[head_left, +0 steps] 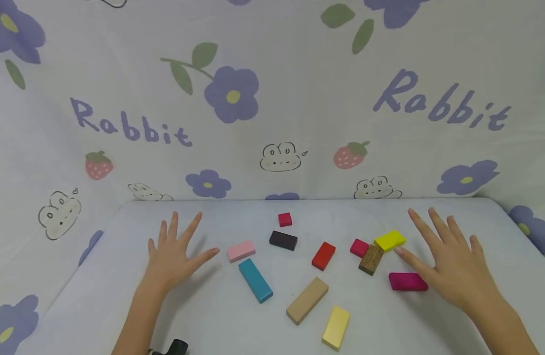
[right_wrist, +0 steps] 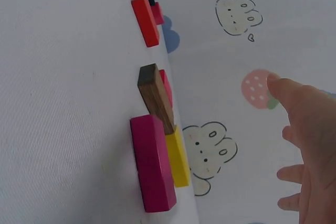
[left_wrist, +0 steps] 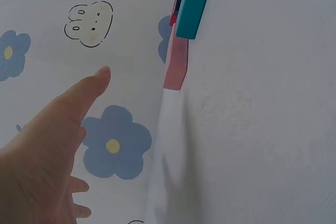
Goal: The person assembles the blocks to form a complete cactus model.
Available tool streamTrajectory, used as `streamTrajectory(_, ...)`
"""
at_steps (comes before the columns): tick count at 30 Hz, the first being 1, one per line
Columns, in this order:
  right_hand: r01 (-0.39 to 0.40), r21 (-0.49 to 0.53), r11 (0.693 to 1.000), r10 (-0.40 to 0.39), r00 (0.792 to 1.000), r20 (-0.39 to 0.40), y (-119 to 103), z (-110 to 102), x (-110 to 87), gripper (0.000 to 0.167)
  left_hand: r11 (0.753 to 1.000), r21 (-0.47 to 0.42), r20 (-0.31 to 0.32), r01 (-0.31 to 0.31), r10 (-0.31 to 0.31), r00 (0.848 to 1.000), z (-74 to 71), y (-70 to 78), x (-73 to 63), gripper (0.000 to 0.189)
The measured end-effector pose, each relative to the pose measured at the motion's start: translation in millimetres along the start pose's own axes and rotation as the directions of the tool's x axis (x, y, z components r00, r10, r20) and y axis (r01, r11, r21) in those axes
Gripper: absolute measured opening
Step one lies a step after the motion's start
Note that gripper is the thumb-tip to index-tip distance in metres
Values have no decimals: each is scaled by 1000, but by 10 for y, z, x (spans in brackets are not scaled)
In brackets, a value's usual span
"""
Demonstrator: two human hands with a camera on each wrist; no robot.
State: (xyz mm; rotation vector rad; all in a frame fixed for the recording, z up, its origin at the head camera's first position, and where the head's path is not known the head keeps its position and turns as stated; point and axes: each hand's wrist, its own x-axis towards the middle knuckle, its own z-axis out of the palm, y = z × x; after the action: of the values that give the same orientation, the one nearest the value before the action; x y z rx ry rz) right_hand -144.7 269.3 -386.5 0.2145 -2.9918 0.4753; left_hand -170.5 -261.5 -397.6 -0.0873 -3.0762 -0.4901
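My left hand (head_left: 169, 259) is spread above the left of the table, fingers straight, holding nothing. Nearest to it lie a pink block (head_left: 241, 251) and a blue block (head_left: 255, 280). On the other side my right hand (head_left: 454, 264) is likewise spread and holds nothing. In the head view it overlaps the end of a magenta block (head_left: 405, 281), and its thumb tip appears beside a bright yellow block (head_left: 390, 240). A brown wood-grain block (head_left: 371, 260) and a small crimson block (head_left: 359, 248) lie close by. The right wrist view shows the hand (right_wrist: 315, 135) apart from the blocks.
Mid-table are a red block (head_left: 323, 256), a black block (head_left: 283, 240) and a small red-pink block (head_left: 285, 219). A tan block (head_left: 307, 301) and a pale yellow block (head_left: 336, 328) lie nearer the front. Behind hangs a printed cloth (head_left: 299, 108). A dark object (head_left: 178, 347) shows by the left forearm.
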Motion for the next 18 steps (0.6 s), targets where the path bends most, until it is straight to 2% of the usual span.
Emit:
streamTrajectory(7,52,1,999,-52,999,-1,-194,45,19,83,998,-38,-37,-58,57,998,74,72,-37,93)
streamTrajectory(11,118,32,992,-116,991,-71,-310,80,9,75,990,-95,-80,-104,96,992,121,94,-34,93)
streamTrajectory(14,143,57,988,-136,985,-104,-383,100,14,70,981,-159,-91,-107,94,991,176,122,-34,95)
streamTrajectory(18,116,107,988,-108,991,-81,-505,119,38,68,957,-274,-102,-95,69,992,235,199,-64,97)
